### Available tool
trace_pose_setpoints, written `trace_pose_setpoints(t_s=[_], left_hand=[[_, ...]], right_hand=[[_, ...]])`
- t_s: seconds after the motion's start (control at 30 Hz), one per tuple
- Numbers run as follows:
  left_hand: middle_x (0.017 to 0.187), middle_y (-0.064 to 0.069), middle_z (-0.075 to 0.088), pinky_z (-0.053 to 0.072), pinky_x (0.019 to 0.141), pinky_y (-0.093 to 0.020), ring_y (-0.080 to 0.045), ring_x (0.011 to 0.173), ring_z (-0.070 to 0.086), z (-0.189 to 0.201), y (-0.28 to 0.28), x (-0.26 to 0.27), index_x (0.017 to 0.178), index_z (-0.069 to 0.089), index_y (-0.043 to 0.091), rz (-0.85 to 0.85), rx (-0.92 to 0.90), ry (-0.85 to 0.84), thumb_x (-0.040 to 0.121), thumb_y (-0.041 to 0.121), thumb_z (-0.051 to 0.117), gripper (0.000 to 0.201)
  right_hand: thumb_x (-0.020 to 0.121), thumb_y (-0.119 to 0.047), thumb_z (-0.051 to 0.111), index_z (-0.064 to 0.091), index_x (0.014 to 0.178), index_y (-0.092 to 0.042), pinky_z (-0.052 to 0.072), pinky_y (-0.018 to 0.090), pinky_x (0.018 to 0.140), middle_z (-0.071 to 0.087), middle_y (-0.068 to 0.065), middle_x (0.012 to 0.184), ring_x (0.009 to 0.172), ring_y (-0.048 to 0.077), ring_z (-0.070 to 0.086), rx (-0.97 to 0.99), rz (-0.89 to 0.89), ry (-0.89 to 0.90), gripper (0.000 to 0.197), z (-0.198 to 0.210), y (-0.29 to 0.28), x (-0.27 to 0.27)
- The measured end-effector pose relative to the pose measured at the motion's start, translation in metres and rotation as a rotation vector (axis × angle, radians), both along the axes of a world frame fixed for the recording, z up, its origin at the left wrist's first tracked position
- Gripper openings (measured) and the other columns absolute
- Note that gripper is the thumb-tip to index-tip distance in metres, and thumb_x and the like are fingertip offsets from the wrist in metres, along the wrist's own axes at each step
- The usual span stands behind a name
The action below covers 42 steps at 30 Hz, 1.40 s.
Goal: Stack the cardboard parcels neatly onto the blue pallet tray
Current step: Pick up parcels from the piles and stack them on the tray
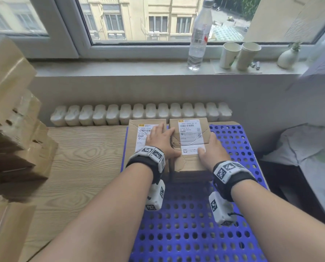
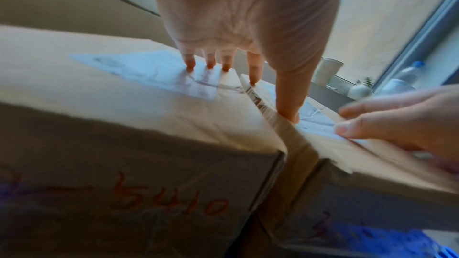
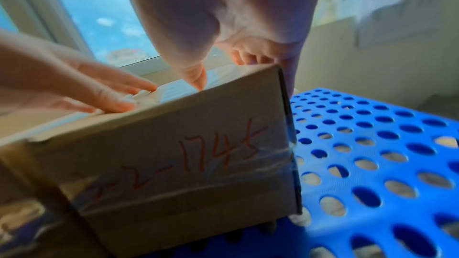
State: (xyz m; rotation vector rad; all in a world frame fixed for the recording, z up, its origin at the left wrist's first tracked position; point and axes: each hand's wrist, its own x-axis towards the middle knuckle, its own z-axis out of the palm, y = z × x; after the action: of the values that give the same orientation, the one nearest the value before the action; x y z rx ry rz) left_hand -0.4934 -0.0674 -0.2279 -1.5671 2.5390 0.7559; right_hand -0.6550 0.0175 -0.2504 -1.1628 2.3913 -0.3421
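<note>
Two cardboard parcels stand side by side at the far end of the blue pallet tray. The left parcel carries a white label and red "5410" on its near side. The right parcel shows red "1745" on its near side and sits on the tray. My left hand lies flat across the seam, fingers straight on the left parcel's top and thumb on the right one. My right hand grips the right parcel, thumb on its top label, fingers wrapped over its right edge.
A tall pile of cardboard parcels stands on the wooden table at the left. Behind the tray is a white radiator. The windowsill holds a water bottle, two paper cups and a small vase. Bedding lies at the right.
</note>
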Motion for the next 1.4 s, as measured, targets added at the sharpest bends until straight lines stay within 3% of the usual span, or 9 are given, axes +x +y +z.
trace_pose_setpoints(t_s=[0.1,0.2,0.4,0.57,0.83,1.17,1.27,1.3,1.4], left_hand=[[0.162,-0.007,0.012,0.017,0.12,-0.049,-0.026,0.149,0.011,0.008,0.006,-0.001,0.15,0.028,0.028,-0.038,-0.013,-0.017,0.081,0.046,0.069,0.083],[0.157,-0.008,0.023,0.02,0.118,-0.051,-0.026,0.146,0.02,0.011,0.017,0.002,0.149,0.028,0.025,-0.048,-0.047,-0.011,0.086,0.042,0.063,0.074],[0.142,-0.004,0.038,0.03,0.112,-0.045,-0.025,0.137,0.034,0.012,0.035,0.02,0.137,0.042,0.024,-0.054,-0.081,0.064,0.087,0.031,0.06,0.054],[0.157,-0.006,0.025,0.023,0.118,-0.046,-0.025,0.145,0.024,0.021,0.043,0.032,0.145,0.038,0.021,-0.074,-0.105,0.013,0.09,0.025,0.057,0.058],[0.152,-0.007,0.032,0.029,0.114,-0.043,-0.027,0.14,0.03,0.032,0.087,0.04,0.144,0.041,0.019,-0.026,-0.139,-0.008,0.091,0.026,0.057,0.055],[0.148,-0.009,0.033,0.031,0.112,-0.047,-0.029,0.14,0.027,0.029,0.171,0.068,0.147,0.036,0.02,0.018,-0.117,-0.065,0.093,0.033,0.054,0.058],[0.154,-0.009,0.026,0.027,0.115,-0.046,-0.029,0.143,0.021,0.033,0.179,0.08,0.148,0.036,0.021,0.05,-0.14,-0.072,0.094,0.032,0.054,0.058],[0.156,-0.009,0.024,0.026,0.116,-0.045,-0.028,0.145,0.019,0.039,0.203,0.11,0.148,0.036,0.021,0.117,-0.151,-0.078,0.094,0.031,0.054,0.058],[0.159,-0.007,0.021,0.026,0.116,-0.044,-0.028,0.145,0.019,0.045,0.207,0.118,0.147,0.038,0.022,0.098,-0.179,-0.07,0.093,0.03,0.055,0.058]], right_hand=[[0.093,-0.032,0.05,0.021,0.15,-0.017,0.036,0.046,0.109,0.027,0.011,0.151,0.139,0.029,0.028,0.007,0.229,0.264,0.066,0.006,0.007,0.011],[0.094,-0.029,0.046,0.024,0.15,-0.02,0.029,0.047,0.114,0.013,0.01,0.159,0.147,0.028,0.014,0.045,0.337,0.349,0.06,0.009,0.018,0.021],[0.093,-0.029,0.045,0.029,0.147,-0.021,0.031,0.046,0.112,0.029,0.008,0.153,0.143,0.025,0.023,0.033,0.349,0.344,0.057,0.019,0.039,0.038],[0.097,-0.025,0.042,0.033,0.146,-0.019,0.033,0.044,0.11,0.033,0.008,0.151,0.14,0.025,0.029,0.008,0.369,0.29,0.05,0.036,0.052,0.047],[0.098,-0.027,0.041,0.036,0.145,-0.018,0.036,0.041,0.107,0.044,0.005,0.142,0.131,0.025,0.039,-0.036,0.391,0.249,0.048,0.049,0.085,0.048],[0.102,-0.032,0.038,0.034,0.147,-0.019,0.036,0.043,0.107,0.041,0.005,0.145,0.133,0.026,0.037,0.039,0.472,0.255,0.047,0.05,0.157,0.077],[0.101,-0.032,0.039,0.035,0.146,-0.019,0.038,0.043,0.106,0.041,0.006,0.145,0.133,0.027,0.038,0.022,0.485,0.255,0.047,0.058,0.164,0.085],[0.101,-0.032,0.04,0.036,0.146,-0.019,0.039,0.043,0.105,0.042,0.006,0.144,0.131,0.027,0.039,0.002,0.563,0.275,0.047,0.066,0.179,0.11],[0.1,-0.032,0.042,0.037,0.145,-0.019,0.041,0.043,0.103,0.044,0.007,0.143,0.13,0.027,0.041,0.001,0.56,0.299,0.047,0.072,0.177,0.116]])
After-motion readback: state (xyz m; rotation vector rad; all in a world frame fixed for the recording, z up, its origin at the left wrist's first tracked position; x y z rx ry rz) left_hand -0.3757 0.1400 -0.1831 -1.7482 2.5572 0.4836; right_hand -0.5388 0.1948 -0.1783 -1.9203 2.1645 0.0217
